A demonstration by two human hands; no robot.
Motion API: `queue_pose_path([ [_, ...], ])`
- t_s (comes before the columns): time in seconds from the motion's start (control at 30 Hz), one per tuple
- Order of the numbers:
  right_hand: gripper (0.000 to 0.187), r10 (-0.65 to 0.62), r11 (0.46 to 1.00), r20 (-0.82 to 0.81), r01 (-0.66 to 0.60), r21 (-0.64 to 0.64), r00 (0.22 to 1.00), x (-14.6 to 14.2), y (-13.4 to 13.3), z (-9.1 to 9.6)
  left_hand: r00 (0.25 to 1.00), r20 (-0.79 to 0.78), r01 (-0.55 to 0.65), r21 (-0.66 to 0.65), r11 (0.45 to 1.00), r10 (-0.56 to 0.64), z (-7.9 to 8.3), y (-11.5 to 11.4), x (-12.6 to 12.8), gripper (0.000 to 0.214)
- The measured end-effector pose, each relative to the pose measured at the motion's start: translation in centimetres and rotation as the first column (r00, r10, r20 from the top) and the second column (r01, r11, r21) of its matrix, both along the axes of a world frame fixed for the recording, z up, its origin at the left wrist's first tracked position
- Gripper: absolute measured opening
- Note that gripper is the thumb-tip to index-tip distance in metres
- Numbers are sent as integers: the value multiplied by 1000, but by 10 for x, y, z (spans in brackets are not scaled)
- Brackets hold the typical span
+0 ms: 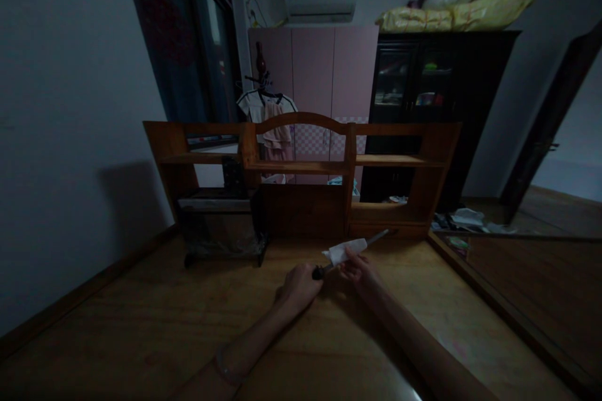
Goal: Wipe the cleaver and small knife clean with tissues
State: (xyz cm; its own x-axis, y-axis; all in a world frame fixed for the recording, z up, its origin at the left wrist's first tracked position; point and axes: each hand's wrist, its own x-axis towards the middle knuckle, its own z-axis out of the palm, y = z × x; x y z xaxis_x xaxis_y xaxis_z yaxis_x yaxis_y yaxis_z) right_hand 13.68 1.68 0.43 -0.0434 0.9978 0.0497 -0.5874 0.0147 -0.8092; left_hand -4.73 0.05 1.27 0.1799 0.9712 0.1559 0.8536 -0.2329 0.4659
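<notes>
My left hand [298, 286] is closed around the black end [318, 272] of a slim grey rod [377, 237]; what kind of tool it is cannot be made out in the dim light. The rod points up and to the right, away from me. A white tissue [347, 251] is wrapped around its middle part, and my right hand [356, 268] pinches the tissue against the rod from the near right side. Both hands are over the pale wooden surface [301, 351].
Beyond my hands stands a wooden shelf unit [301, 167]. At its left is a dark rack-like object [221, 229] with a glossy front. A raised wooden edge [498, 304] runs along the right. Farther back are a pink wardrobe [313, 75] and a black cabinet [480, 88].
</notes>
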Motion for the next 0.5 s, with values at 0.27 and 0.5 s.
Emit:
queue_pose_path([
  [0.27, 29, -138, 990, 17, 137, 46, 990, 13, 3, 11, 1000, 15, -14, 7, 1000, 14, 4, -1, 2, 28],
  [0.5, 27, -67, 997, 81, 64, 41, 994, 4, -5, 12, 997, 76, -18, -49, 999, 22, 10, -5, 3, 28],
])
